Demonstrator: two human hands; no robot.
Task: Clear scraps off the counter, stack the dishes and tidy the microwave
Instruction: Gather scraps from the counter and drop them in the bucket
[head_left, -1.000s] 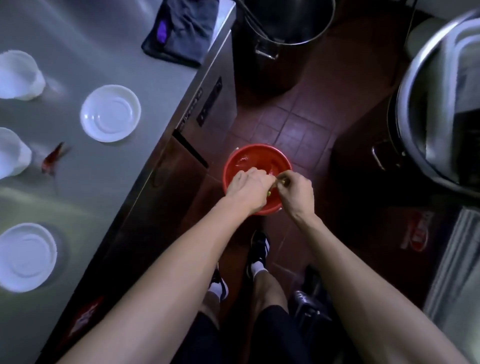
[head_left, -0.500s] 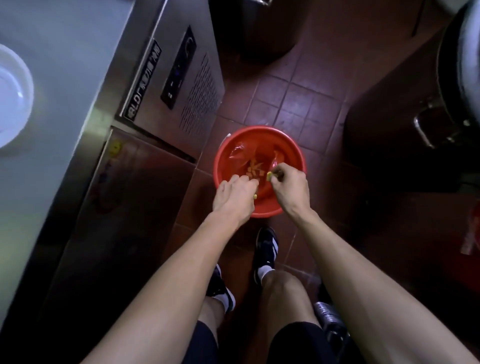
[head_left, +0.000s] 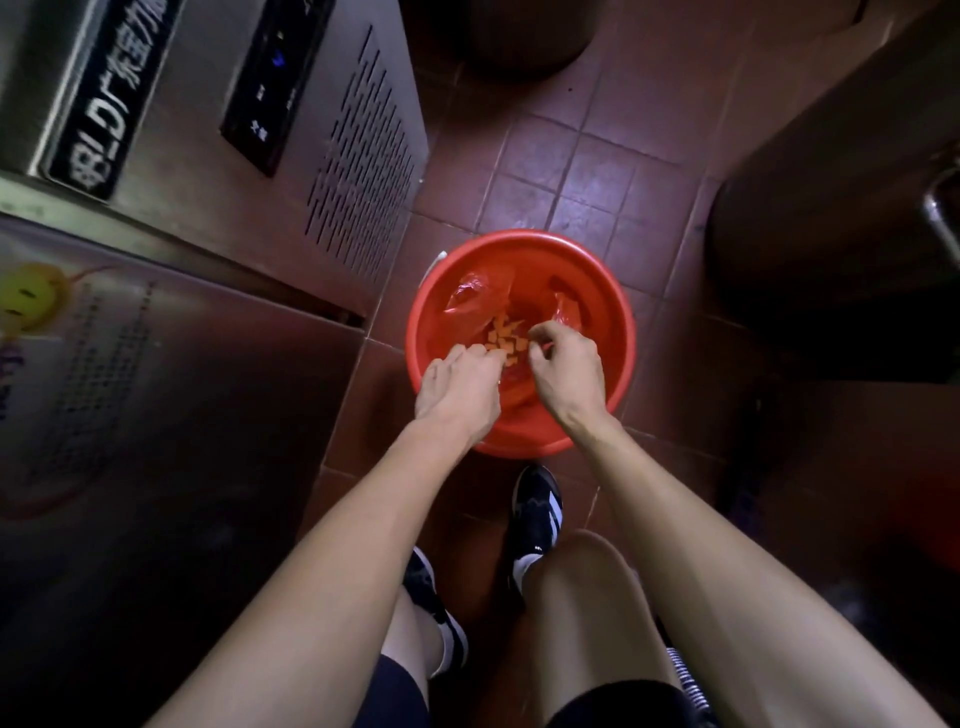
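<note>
Hovering hands (head_left: 511, 387) over red basin (head_left: 613, 322)

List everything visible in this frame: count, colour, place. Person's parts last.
basin: one, red, on the floor tiles, centre.
scraps: a small pile, orange, inside the basin.
liner: one, red plastic, crumpled in the basin.
cabinet: one, steel, left, with a black control panel.
sticker: one, yellow smiley, on the cabinet door.
pot: one, dark, right.
floor: red-brown tiles.
shoes: two, black with white stripes, below the basin.
left hand: over the basin, fingers down.
right hand: over the basin, fingers curled.
</note>
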